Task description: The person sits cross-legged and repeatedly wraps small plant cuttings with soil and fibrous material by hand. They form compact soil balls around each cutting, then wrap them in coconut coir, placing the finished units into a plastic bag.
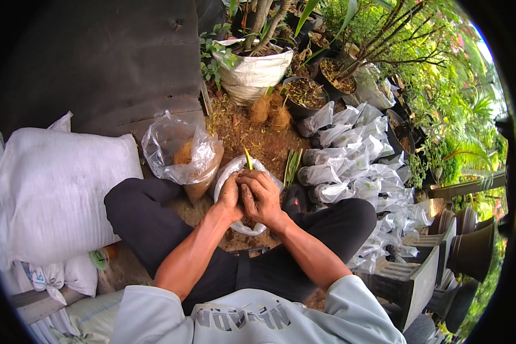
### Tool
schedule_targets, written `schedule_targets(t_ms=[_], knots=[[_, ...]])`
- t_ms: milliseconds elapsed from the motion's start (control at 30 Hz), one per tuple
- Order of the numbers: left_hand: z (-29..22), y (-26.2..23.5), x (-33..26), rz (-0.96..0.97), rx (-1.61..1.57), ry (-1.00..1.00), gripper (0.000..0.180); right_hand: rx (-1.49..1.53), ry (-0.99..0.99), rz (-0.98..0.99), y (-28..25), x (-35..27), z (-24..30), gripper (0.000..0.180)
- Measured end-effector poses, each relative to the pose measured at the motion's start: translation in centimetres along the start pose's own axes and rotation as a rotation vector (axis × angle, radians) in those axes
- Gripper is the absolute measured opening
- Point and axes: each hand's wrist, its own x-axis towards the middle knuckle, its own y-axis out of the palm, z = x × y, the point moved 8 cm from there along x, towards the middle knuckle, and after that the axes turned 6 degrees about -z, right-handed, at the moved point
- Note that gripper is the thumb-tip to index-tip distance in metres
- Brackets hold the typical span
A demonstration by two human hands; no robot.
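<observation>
cupping a soil-brown lump [249,172] between them, the left hand [230,194] and the right hand [260,196] are together, palms facing and fingers curved around its sides. the hands hide most of this lump, so i cannot tell its full form. from its top rises a yellow-green shoot [248,157], pointing away from the person; probably the grip is at the sides so that this tender part is not pressed.

the lump lies inside both palms, directly over the open mouth of a white sack [247,229], which stands between the bent legs. its rim is wide open, perhaps in order that loose soil can drop back inside, and the place between the knees seems chosen for easy reach.

just beyond the left knee leans a clear plastic bag [167,150] with brown, fibrous material, also near for the left hand. beyond the sack, well apart from the fingers, two husky brown balls [269,114] sit on the ground. cut green leaf strips [293,167] lie to the right of the sack. farther right, clear plastic bags in rows [355,149] stand close together, maybe so that they support each other.
</observation>
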Motion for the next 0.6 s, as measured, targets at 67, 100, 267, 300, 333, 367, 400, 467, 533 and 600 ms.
schedule_targets(t_ms=[67, 100, 267, 300, 333, 367, 400, 467, 533, 600], knots=[[-0.9, 1.1, -0.4, 0.064, 0.08, 0.054, 0.038, 0.126, 0.309, -0.074, -0.3, 0.0, -2.2, 0.013], [-0.9, 0.8, -0.5, 0.006, 0.08, 0.031, 0.039, 0.159, 0.351, -0.065, -0.3, 0.2, -2.4, 0.015], [-0.9, 1.3, -0.5, 0.158, -0.081, -0.026, 0.038, -0.179, -0.139, 0.201, 0.3, 0.8, 1.6, 0.027], [-0.5, 0.9, -0.4, 0.149, -0.08, -0.059, 0.036, -0.161, -0.207, 0.183, 0.1, 0.6, 2.2, 0.026], [-0.5, 0.5, -0.3, 0.15, -0.078, -0.063, 0.035, -0.128, -0.233, 0.175, 0.1, 0.4, 2.3, 0.026], [-0.4, 1.2, -0.6, 0.278, -0.133, -0.088, 0.034, -0.107, -0.243, 0.19, 0.3, 0.2, 2.3, 0.026], [-0.2, 2.0, -1.0, 0.402, -0.175, -0.129, 0.034, -0.085, -0.326, 0.114, -0.2, 0.0, 2.8, 0.024], [-0.1, 1.1, -0.6, 0.272, -0.077, -0.107, 0.036, -0.052, -0.242, 0.102, 0.1, -0.1, 1.8, 0.022], [-0.5, 0.3, -0.3, 0.108, 0.03, -0.033, 0.038, 0.035, -0.07, 0.023, 0.0, 0.3, 0.3, 0.018], [-1.2, -0.2, -0.2, -0.023, 0.118, 0.033, 0.042, 0.116, 0.121, -0.089, -0.3, 0.6, -1.0, 0.014]])
